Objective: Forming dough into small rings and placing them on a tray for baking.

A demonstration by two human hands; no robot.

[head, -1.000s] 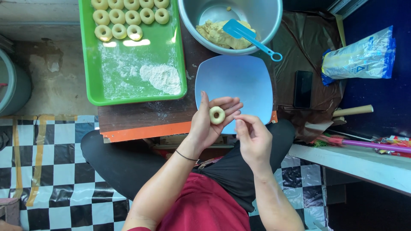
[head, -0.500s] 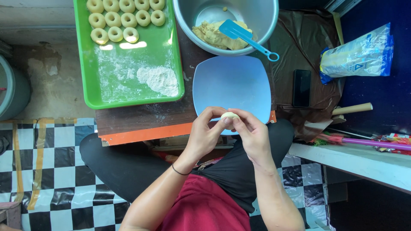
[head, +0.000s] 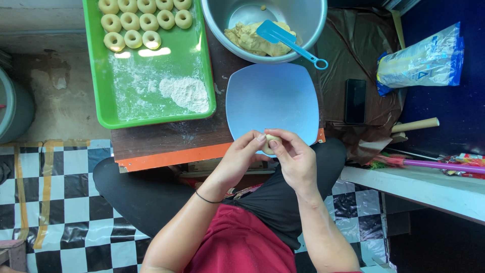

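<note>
On the left of the surface (head: 202, 139) sits a green tray (head: 96, 65). It carries dough rings (head: 151, 39) in two rows, with a loose heap of flour (head: 186, 93) nearer the person. Five rings line the upper row, cut by the top edge of the view, and five the lower row, so ten show; there may be more out of frame.

The step in hand looks like shaping one more ring. The left hand (head: 237, 159) and the right hand (head: 293, 159) meet just over the near rim of the one blue plate (head: 273, 101). Between them is a single small dough piece (head: 271, 143). Both sets of fingers are curled close around it, pinching it from either side, so most of it is hidden. I cannot tell whether its hole is formed yet.

By my judgement, the next move calls for a light, even squeeze so the soft dough keeps its round form, then a reach leftward to the bare floured part of the tray.

Further right stand one metal bowl (head: 303, 20) with a lump of dough (head: 250, 38) and one blue scraper (head: 288, 40), one dark phone (head: 355, 101) and one flour bag (head: 422, 60).
</note>
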